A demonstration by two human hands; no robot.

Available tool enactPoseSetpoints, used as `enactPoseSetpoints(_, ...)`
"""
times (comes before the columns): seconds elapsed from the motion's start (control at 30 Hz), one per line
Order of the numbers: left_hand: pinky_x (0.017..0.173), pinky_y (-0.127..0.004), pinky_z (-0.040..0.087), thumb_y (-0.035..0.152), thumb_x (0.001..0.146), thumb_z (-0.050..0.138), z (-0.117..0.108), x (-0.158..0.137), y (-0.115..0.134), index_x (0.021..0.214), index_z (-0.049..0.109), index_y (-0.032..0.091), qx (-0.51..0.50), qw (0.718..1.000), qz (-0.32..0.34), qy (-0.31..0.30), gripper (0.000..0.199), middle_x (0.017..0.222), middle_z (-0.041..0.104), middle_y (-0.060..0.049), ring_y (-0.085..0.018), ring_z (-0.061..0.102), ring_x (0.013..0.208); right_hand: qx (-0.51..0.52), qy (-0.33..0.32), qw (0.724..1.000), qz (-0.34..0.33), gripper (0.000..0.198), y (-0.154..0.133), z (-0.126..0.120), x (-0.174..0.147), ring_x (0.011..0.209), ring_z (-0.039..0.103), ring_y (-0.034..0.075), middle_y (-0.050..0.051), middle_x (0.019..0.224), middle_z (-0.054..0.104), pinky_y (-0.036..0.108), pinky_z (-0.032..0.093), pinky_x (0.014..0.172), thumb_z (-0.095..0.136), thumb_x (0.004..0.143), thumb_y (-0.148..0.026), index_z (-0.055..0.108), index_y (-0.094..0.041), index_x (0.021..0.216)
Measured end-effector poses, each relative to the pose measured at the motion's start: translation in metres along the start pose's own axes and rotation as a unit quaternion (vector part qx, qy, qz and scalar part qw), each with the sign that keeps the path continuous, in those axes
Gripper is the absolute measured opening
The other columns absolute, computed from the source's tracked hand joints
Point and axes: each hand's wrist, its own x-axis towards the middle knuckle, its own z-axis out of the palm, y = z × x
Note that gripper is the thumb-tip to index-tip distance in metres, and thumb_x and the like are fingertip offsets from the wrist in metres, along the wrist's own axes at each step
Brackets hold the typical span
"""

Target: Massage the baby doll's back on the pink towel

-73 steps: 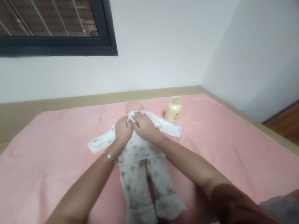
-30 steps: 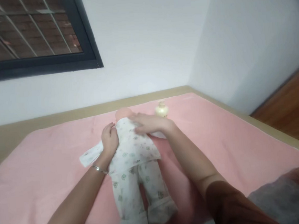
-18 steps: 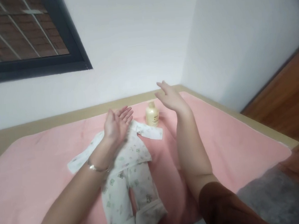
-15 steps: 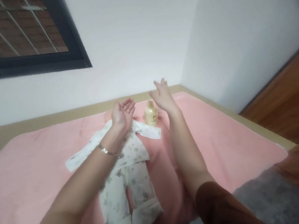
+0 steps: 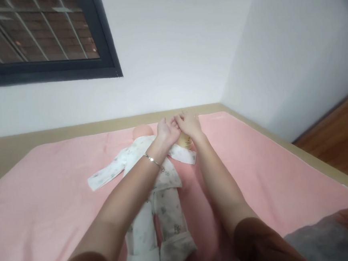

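Note:
My left hand (image 5: 168, 131) is palm up with its fingers stretched toward my right hand (image 5: 189, 124). The right hand is palm down, its fingers loosely bent and apart, their tips meeting or overlapping the left fingertips. Below and partly behind both hands stands a pale yellow bottle (image 5: 185, 141); its top is hidden by them. Beneath my left forearm lies a white printed baby top (image 5: 168, 179) with its sleeves spread, and matching baby trousers (image 5: 170, 217) with turned-up cuffs. A rounded pinkish shape (image 5: 142, 131) shows at the collar.
A pink blanket (image 5: 239, 161) covers the surface, bordered by a beige edge (image 5: 113, 124) against white walls (image 5: 167, 46). Upper left is a dark-framed window (image 5: 107, 51) with bars. Brown wood (image 5: 339, 133) and a grey patch (image 5: 324, 239) are at the right.
The two hands have come together. My right hand moved down over the bottle's top, and the left moved in beside it. The view has shifted slightly.

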Motion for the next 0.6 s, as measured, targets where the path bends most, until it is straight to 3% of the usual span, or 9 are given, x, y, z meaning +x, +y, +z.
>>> enactPoseSetpoints(0.13,0.089,-0.031,0.06,0.047,0.104,0.025,0.002,-0.015,0.011,0.135,0.052,0.005,0.011,1.0,-0.022,0.013,0.059,0.127,0.065,-0.023,-0.024,0.068,0.116,-0.009,0.009,1.0,0.019,0.05,0.001,0.004,-0.001,0.152,0.033,0.03,0.011,0.159,0.044,0.064,0.009,0.125,0.028,0.104,-0.04,0.069,-0.02,0.123)
enactPoseSetpoints(0.3,0.111,-0.034,0.049,0.045,0.103,0.03,-0.011,-0.056,0.036,0.146,0.047,0.011,0.042,0.999,-0.018,0.029,0.058,0.153,0.049,-0.02,-0.025,0.049,0.143,-0.027,0.015,0.999,0.036,0.052,0.0,0.006,-0.002,0.153,0.029,0.032,0.01,0.158,0.045,0.063,0.017,0.124,0.026,0.103,-0.038,0.071,-0.019,0.121)
enactPoseSetpoints(0.4,0.116,-0.036,0.046,0.041,0.103,0.031,-0.024,-0.086,0.056,0.151,0.043,0.011,0.04,0.999,-0.004,0.015,0.058,0.154,0.048,-0.02,-0.025,0.048,0.144,-0.042,0.029,0.997,0.051,0.053,-0.004,0.011,-0.003,0.154,0.028,0.034,0.01,0.158,0.045,0.063,0.017,0.124,0.025,0.102,-0.036,0.071,-0.018,0.121)
enactPoseSetpoints(0.6,0.112,-0.036,0.05,0.034,0.102,0.032,-0.041,-0.136,0.096,0.155,0.036,0.018,0.015,1.0,0.022,-0.017,0.055,0.154,0.049,-0.016,-0.024,0.051,0.142,-0.11,0.069,0.99,0.054,0.051,-0.014,0.023,-0.005,0.153,0.029,0.033,0.013,0.149,0.055,0.059,0.011,0.126,0.028,0.101,-0.03,0.07,-0.011,0.122)
